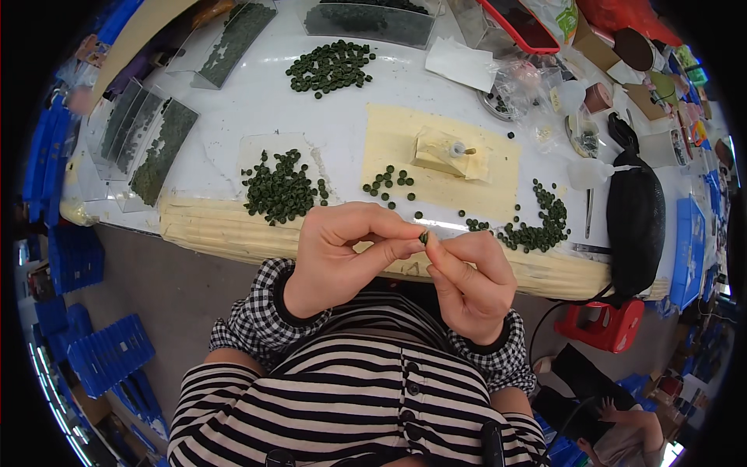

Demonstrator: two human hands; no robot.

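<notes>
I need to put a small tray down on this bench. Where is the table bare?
The table is bare between the far pile of green rings and the near left pile. The yellow mat is also bare along its far left edge. The right end, around the black pouch, is crowded.

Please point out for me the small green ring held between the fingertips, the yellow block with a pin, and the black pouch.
small green ring (pixel 423 237), head view, its visible edge between the fingertips.
yellow block (pixel 440 151), head view, its top face.
black pouch (pixel 635 222), head view, its middle.

dark green rings (pixel 282 189), striped top (pixel 342 397) (black-white)
</notes>
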